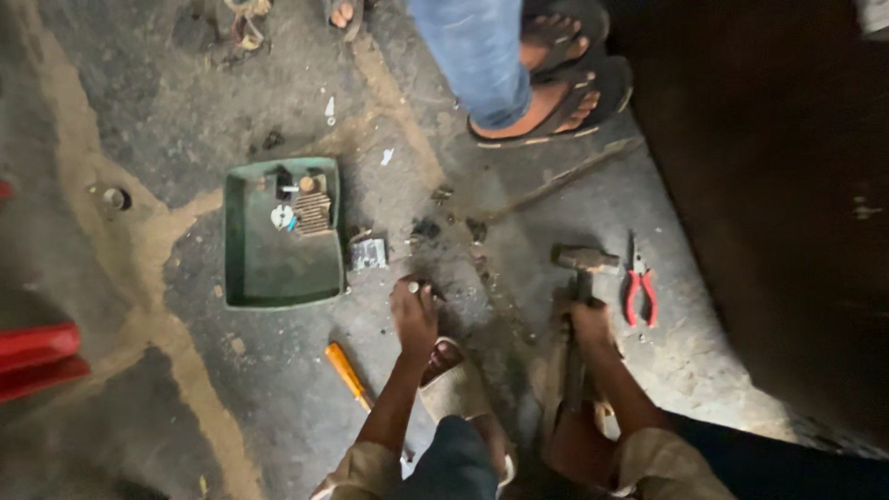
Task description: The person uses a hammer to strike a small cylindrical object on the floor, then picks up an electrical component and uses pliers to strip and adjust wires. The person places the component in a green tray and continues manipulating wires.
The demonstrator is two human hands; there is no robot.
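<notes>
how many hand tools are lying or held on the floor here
3: a hammer held by the right hand, red-handled pliers beside it, an orange-handled screwdriver left of the left hand. Others may be hidden.

Stained concrete floor [278,389]: green tray [243,268], red-handled pliers [639,292], orange-handled screwdriver [347,372], small metal block [369,253].

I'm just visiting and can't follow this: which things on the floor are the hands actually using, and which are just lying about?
In use:
- left hand, fingertips on a small metal part on the floor
- right hand, gripping a hammer

Lying about:
- green tray of small parts
- red-handled pliers
- orange-handled tool
- small metal block
</notes>
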